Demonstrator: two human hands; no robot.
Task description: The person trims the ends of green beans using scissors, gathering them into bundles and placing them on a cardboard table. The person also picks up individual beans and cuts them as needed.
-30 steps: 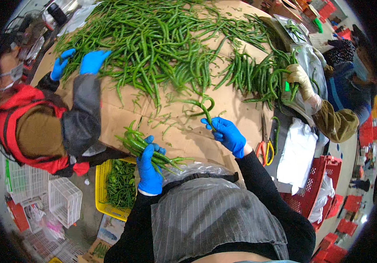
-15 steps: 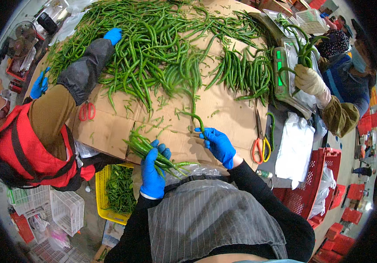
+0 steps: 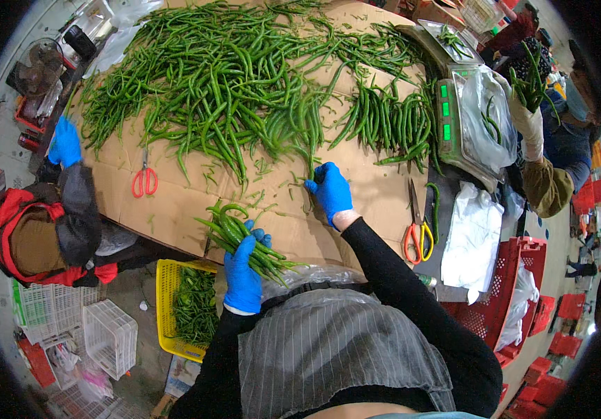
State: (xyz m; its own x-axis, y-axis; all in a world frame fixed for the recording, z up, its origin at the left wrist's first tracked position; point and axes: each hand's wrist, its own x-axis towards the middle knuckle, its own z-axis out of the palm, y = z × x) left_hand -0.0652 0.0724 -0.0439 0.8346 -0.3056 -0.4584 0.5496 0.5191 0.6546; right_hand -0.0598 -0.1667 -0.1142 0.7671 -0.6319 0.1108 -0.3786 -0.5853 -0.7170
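Observation:
Wearing a blue glove, my left hand is closed round a bunch of long green chili peppers, held above the near table edge. My right hand, also blue-gloved, has reached over the cardboard with its fingers curled. Its fingertips are at the lower end of a chili trailing from the large chili pile; what they grip is hidden. Right of the pile, more chilies lie in a neat row. Short green bits are scattered on the cardboard between my hands.
Red-handled scissors lie at left, orange-and-yellow-handled scissors at right. A scale with a plastic bag stands beyond the row. A yellow crate of chilies is below. Co-workers stand at both sides, one holding chilies.
My right hand has moved forward from near my left hand toward the pile; the chili it held now appears in the left-hand bunch. The left co-worker's arm has withdrawn from the pile.

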